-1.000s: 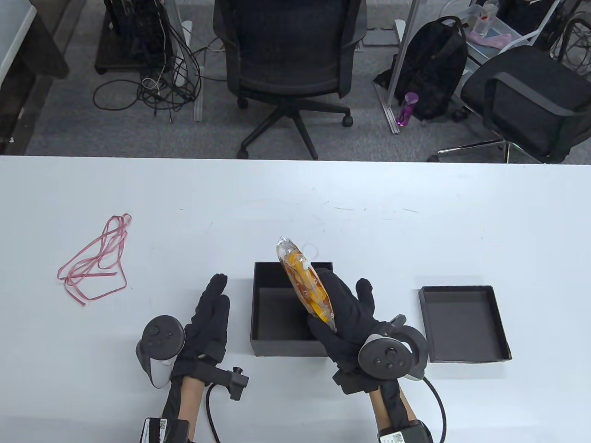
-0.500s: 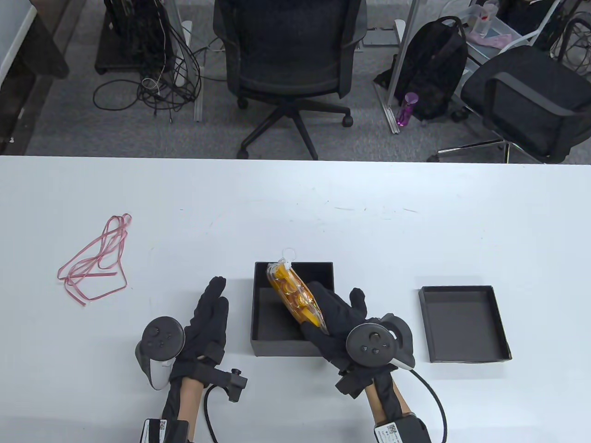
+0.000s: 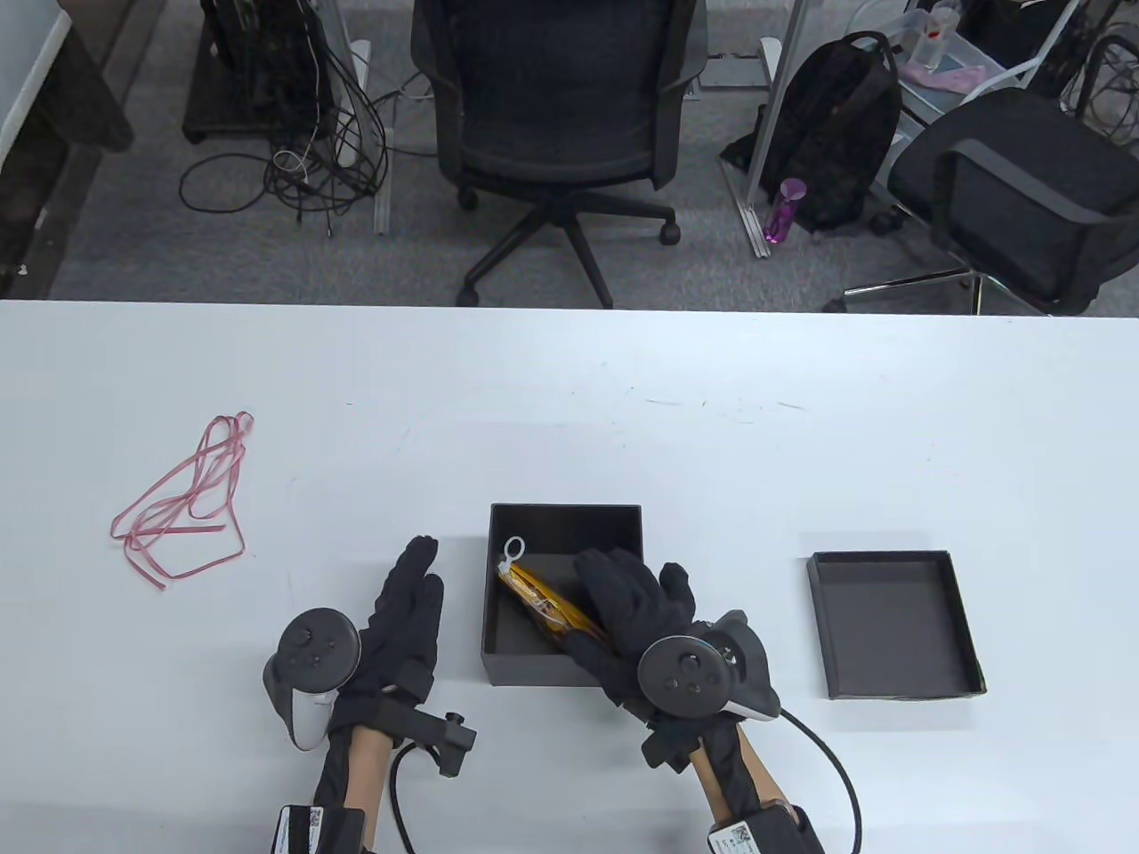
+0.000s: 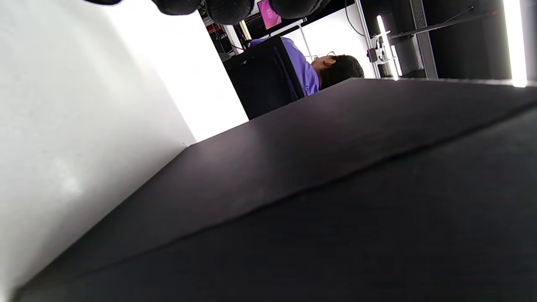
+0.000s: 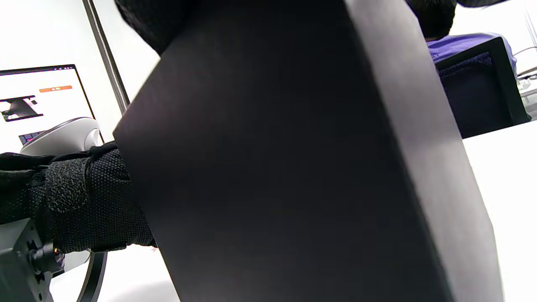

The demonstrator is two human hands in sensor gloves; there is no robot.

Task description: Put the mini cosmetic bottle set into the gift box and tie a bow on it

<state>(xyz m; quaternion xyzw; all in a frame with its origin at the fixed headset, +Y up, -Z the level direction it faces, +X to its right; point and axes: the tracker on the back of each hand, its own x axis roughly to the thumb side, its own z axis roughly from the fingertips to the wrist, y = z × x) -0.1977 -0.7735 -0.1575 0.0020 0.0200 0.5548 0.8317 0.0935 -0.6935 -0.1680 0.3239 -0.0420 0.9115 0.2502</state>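
Note:
The open black gift box [image 3: 564, 518] stands on the white table near the front edge. Inside it lies the mini cosmetic bottle set [image 3: 541, 600], a clear pouch with orange bottles and a white ring tag. My right hand [image 3: 614, 600] reaches into the box and holds the pouch's near end. My left hand [image 3: 411, 587] lies flat with straight fingers on the table beside the box's left wall. That box wall fills the left wrist view [image 4: 335, 188] and the right wrist view [image 5: 293, 167]. A pink ribbon [image 3: 182, 507] lies in a loose tangle at the left.
The box lid [image 3: 894, 623] lies upside down on the table to the right of the box. Office chairs [image 3: 561, 116], cables and a backpack stand on the floor beyond the table's far edge.
My right hand has lowered the pouch from above the box down into it, and it has tipped from upright to lying flat. My left hand has stayed where it was.

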